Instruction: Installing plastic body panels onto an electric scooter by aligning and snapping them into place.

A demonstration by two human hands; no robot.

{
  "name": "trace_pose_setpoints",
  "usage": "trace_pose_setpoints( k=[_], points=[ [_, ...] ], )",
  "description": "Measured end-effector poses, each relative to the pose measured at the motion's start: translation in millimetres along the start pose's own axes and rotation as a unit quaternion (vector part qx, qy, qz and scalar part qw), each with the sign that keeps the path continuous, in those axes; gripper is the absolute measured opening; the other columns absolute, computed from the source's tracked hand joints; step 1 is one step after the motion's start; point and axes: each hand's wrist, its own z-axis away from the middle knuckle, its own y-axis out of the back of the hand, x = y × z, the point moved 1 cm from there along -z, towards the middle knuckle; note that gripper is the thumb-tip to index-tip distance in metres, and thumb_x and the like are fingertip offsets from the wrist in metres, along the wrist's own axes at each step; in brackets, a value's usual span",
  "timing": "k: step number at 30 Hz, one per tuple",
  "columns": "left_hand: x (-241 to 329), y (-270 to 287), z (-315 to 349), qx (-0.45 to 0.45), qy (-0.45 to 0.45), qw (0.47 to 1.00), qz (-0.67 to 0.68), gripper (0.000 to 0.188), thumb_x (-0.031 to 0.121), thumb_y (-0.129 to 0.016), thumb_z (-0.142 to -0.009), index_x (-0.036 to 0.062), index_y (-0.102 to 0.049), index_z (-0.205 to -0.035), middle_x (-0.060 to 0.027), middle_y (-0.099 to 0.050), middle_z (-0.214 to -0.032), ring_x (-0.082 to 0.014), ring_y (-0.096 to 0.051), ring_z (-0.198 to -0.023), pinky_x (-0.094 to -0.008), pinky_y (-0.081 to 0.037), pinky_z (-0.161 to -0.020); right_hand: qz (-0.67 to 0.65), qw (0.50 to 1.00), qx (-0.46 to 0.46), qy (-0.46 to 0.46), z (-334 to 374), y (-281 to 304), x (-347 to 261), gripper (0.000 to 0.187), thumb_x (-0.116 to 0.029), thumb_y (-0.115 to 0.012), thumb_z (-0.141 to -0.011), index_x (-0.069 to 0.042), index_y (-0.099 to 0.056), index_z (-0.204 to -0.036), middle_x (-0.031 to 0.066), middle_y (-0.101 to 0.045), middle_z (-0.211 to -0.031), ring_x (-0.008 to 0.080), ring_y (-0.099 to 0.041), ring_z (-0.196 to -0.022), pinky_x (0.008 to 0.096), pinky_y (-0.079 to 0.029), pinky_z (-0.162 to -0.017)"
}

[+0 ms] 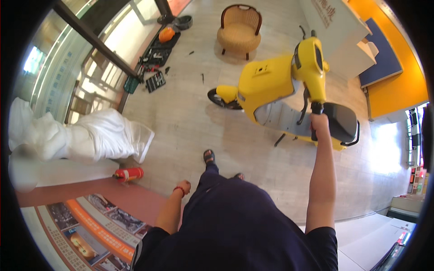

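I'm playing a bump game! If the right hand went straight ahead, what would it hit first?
The right hand, which holds the handlebar grip, would likely meet the black housing first, then the yellow cover beyond it. Exact depth is unclear.

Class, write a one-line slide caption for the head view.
Right hand holding the handlebar grip of a yellow motor scooter, left hand lowered, wicker chair beyond.

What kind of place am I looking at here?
Probably a scooter shop or showroom with some servicing going on: a yellow scooter stands on the indoor floor, a dark case of tool pieces lies by the glass, and a white counter stands beyond the scooter.
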Motion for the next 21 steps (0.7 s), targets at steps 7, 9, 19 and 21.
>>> trace_pose_setpoints(
  k=[7, 9, 19, 21],
  points=[
    [35, 25, -4, -0.013, -0.028, 0.999, -0.021, 0.026, 0.015, -0.041, -0.079, 0.0003, -0.063, -0.076, -0.0135, -0.064, -0.068, -0.0224, -0.062, -0.059, -0.0359, -0.049, -0.059, 0.035, 0.997, 0.057, 0.023, -5, -11, 34, 0.018, -0.010, -0.056, -0.065, 0.007, -0.057, -0.068, 0.0149, -0.056, -0.055, 0.0253, -0.057, -0.045, 0.0357, -0.046, -0.044],
    [45, 37, -3, 0.002, -0.032, 0.997, -0.066, 0.025, 0.015, -0.042, -0.080, 0.0014, -0.063, -0.078, -0.0123, -0.064, -0.069, -0.0218, -0.061, -0.059, -0.0354, -0.049, -0.058, 0.064, 0.997, 0.020, -0.047, 23, -4, 6, 0.021, -0.014, -0.056, -0.065, 0.006, -0.061, -0.068, 0.0181, -0.061, -0.059, 0.0280, -0.063, -0.054, 0.0361, -0.050, -0.057],
    [80, 83, -51, -0.069, -0.145, 0.951, -0.266, 0.022, 0.013, -0.047, -0.076, 0.0035, -0.066, -0.081, -0.0147, -0.065, -0.074, -0.0253, -0.061, -0.061, -0.0383, -0.048, -0.057, 0.076, 0.991, 0.007, -0.110, 57, -3, 3, 0.030, -0.018, -0.058, -0.069, 0.000, -0.061, -0.093, 0.0205, -0.064, -0.090, 0.0334, -0.061, -0.090, 0.0388, -0.048, -0.077],
    [103, 93, -57, -0.064, -0.095, 0.955, -0.273, 0.019, 0.011, -0.050, -0.072, 0.0025, -0.066, -0.077, -0.0150, -0.064, -0.071, -0.0266, -0.062, -0.062, -0.0391, -0.048, -0.058, 0.087, 0.993, 0.030, -0.074, 43, -9, 16, 0.025, -0.017, -0.057, -0.069, 0.000, -0.061, -0.087, 0.0197, -0.062, -0.080, 0.0328, -0.061, -0.078, 0.0387, -0.048, -0.071]
  ],
)
